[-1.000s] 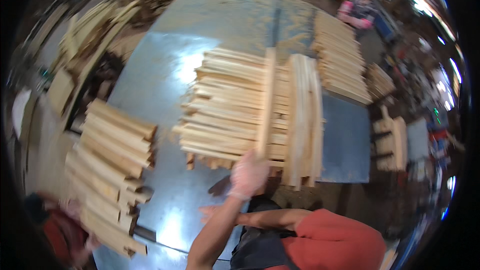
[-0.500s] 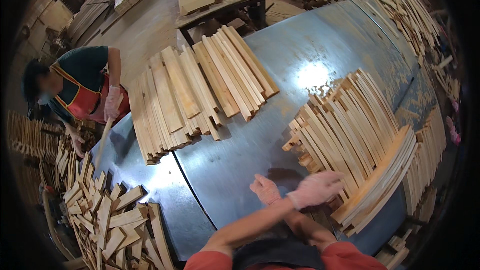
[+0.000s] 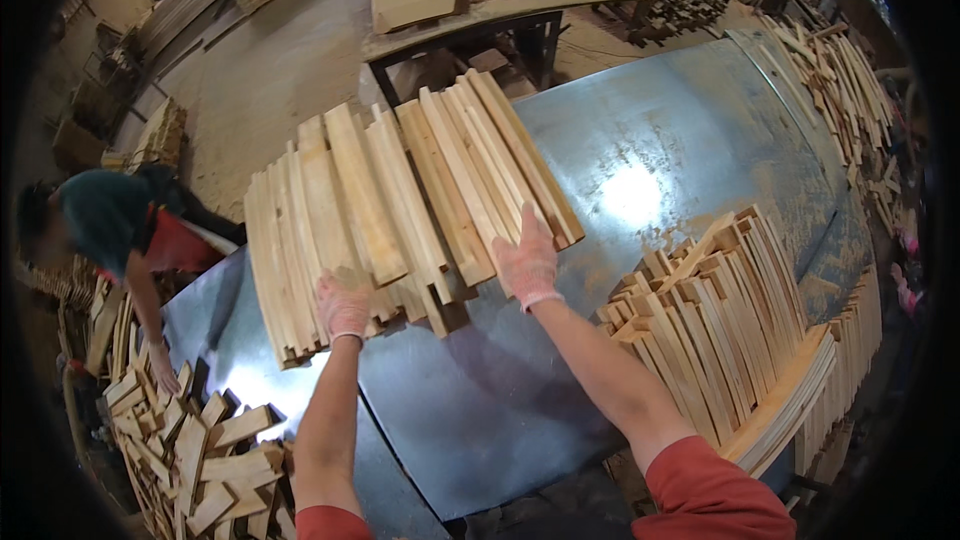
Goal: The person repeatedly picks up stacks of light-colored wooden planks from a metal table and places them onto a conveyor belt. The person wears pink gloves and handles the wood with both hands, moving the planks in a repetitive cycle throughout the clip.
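Both hands were in thin pinkish gloves and planted on the near end of a big fan of pale wooden slats (image 3: 400, 200) lying flat on the grey metal table (image 3: 640, 160). The slats' long axes ran from the near-left end up and away toward the far side, with the right-hand ones leaning more to the right, so the whole bunch splayed out a bit. The left hand (image 3: 344, 305) sat on the near ends of the left slats, fingers curled over the edge; couldn't tell if it really gripped any. The right hand (image 3: 526, 262) lay flat with fingers spread and stretched out on the right slats, pressing rather than holding.

To the right, a 2nd stack of slats (image 3: 720, 320) stood on edge, tilted, well apart from the fan. More slats were stacked along the table's far right edge (image 3: 840, 80).

At the left, another person (image 3: 120, 230) bent over a loose heap of short wood offcuts (image 3: 190, 450) on the floor, 1 gloved hand down in it.
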The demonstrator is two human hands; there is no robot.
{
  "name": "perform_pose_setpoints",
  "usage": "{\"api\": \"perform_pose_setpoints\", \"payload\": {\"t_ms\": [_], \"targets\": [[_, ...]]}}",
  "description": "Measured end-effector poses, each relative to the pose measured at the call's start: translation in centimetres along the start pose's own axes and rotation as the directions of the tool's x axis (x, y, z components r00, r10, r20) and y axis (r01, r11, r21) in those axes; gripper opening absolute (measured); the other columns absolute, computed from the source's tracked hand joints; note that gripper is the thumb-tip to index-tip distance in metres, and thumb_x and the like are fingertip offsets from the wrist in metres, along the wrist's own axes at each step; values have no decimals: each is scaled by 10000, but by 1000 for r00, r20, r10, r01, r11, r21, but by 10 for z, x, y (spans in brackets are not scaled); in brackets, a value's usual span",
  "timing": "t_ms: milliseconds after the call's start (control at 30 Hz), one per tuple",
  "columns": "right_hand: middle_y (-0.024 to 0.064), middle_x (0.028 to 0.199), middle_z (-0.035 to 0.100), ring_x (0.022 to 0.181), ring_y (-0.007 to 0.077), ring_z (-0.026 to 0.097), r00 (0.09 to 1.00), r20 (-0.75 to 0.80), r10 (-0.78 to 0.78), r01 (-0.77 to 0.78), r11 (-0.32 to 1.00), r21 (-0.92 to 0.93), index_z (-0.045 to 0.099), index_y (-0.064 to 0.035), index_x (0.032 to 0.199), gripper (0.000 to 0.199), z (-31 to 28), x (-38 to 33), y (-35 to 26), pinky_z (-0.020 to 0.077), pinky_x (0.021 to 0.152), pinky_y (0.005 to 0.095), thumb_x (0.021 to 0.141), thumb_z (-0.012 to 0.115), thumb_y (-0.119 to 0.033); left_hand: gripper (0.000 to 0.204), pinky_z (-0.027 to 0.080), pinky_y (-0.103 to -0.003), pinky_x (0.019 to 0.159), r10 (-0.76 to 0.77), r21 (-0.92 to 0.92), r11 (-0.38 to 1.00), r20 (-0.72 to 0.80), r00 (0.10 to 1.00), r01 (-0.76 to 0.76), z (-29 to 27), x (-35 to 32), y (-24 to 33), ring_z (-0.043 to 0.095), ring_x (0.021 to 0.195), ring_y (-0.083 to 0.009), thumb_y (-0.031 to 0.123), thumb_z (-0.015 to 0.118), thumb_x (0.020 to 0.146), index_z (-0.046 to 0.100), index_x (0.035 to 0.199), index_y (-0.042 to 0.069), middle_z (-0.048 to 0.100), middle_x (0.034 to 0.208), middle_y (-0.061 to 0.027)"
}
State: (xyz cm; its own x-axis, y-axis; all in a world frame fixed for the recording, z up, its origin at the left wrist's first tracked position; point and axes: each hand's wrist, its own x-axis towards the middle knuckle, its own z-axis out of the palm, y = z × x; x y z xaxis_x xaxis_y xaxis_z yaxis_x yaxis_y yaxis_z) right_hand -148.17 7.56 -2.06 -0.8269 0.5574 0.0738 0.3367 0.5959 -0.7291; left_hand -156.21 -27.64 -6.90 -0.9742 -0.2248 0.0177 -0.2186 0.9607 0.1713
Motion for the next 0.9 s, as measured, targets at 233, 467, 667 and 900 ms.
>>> {"api": "perform_pose_setpoints", "payload": {"t_ms": [233, 467, 667, 900], "targets": [[323, 1599, 477, 1483, 452, 466, 919, 37, 392, -364, 881, -302, 320, 0, 1665, 913, -12, 124, 123, 377, 1250, 488, 1026, 541, -613, 984, 523, -467, 1110, -102, -11, 994, 143, 984, 105, -21, 45, 60, 613, 1311, -403, 490, 830, 814, 430, 1631, 115, 591, 1432, -244], [289, 1537, 567, 1430, 456, 532, 821, 105, 560, -524, 814, -250, 388, -26, 1640, 915, 5, 136, 113, 423, 1207, 494, 1014, 515, -680, 976, 516, -472, 1105, 5, -501, 863, 121, 993, 56, -4, 26, 48, 586, 1328, -409, 461, 843, 817, 428, 1636, 134, 551, 1454, -231], [299, 1543, 563, 1438, 427, 543, 863, 195, 467, -444, 883, -151, 534, 25, 1534, 882, 7, 136, 104, 438, 1194, 471, 957, 644, -632, 817, 428, -511, 1193, 88, -101, 992, 101, 991, -78, -25, 1, 122, 511, 1438, -395, 524, 802, 851, 563, 1516, 114, 498, 1578, -227], [285, 1494, 592, 1380, 423, 577, 895, 277, 349, -342, 937, -75, 654, -59, 1390, 735, 18, 141, 97, 471, 1140, 491, 937, 660, -638, 734, 136, -516, 1337, 564, 207, 695, 437, 701, -689, 30, -17, 226, 329, 1600, -340, 463, 629, 960, 535, 1552, 40, 482, 1645, -155]]}}
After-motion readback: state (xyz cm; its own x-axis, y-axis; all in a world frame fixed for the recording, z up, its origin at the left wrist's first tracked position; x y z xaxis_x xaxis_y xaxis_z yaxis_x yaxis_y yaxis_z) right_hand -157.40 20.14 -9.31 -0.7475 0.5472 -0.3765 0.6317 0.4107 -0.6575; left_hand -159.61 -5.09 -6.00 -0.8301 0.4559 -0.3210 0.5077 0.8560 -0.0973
